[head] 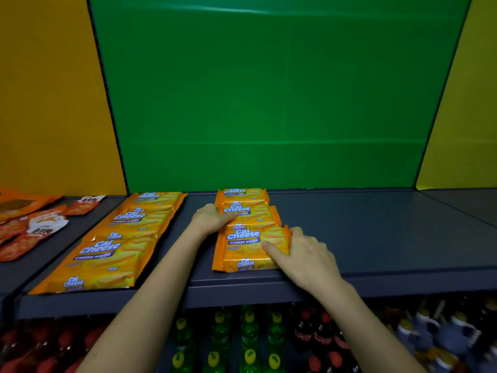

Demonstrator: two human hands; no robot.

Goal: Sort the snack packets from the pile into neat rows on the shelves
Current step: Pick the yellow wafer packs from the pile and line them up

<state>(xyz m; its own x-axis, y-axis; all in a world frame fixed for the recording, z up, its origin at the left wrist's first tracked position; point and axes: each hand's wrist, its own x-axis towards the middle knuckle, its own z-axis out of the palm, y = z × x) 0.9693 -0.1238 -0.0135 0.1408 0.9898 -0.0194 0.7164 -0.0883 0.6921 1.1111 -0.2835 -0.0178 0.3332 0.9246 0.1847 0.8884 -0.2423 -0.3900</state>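
Right, both hands are on the middle row. The left hand (212,218) curls over the left edge of the second orange foil Cal Cheese wafer packet (248,213), thumb laid across its top, pinning it so it stays in line. The right hand (304,253) cups the right edge of the front orange foil wafer packet (248,249), thumb flat on its face, fingers wrapped round the side, likely squaring it against the others. Behind them a third orange wafer packet (242,195) sits at the back, all overlapping like tiles on the dark grey metal shelf (376,238). To the left, a finished row of the same orange wafer packets (118,240) runs front to back. Farther left lies the loose pile of red and orange snack pouches (29,224), unsorted. Below, bottles with yellow and red caps (250,335) fill the lower shelf.
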